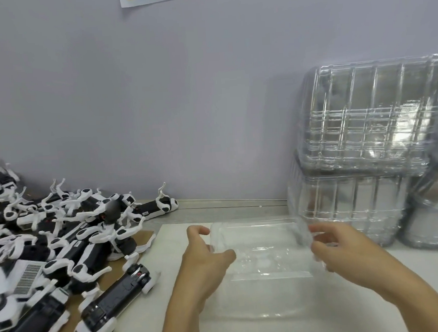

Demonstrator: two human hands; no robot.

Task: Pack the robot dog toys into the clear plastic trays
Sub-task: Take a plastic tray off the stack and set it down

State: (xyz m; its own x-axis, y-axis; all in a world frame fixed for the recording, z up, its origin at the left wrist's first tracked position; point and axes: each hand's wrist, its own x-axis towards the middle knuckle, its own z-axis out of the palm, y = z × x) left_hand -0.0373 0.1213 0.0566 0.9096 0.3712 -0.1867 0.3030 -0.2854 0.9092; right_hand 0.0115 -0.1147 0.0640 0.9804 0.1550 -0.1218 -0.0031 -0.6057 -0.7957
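Hands, left (206, 255) and right (340, 248), curled, grip clear tray (266, 263) ends.

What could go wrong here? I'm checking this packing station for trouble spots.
The tilted stack of clear trays at the right could slide off the stack under it. The tangled robot dog toys may snag legs when one is pulled out. The clear tray between the left hand and right hand looks flimsy.

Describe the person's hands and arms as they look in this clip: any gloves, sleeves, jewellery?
Both the left hand and the right hand are bare: no gloves, and no rings that can be made out. Both forearms are uncovered as far as the bottom edge of the picture, with no sleeve, watch or wristband in view. No marks or tape show on them. The fingers are a little blurred.
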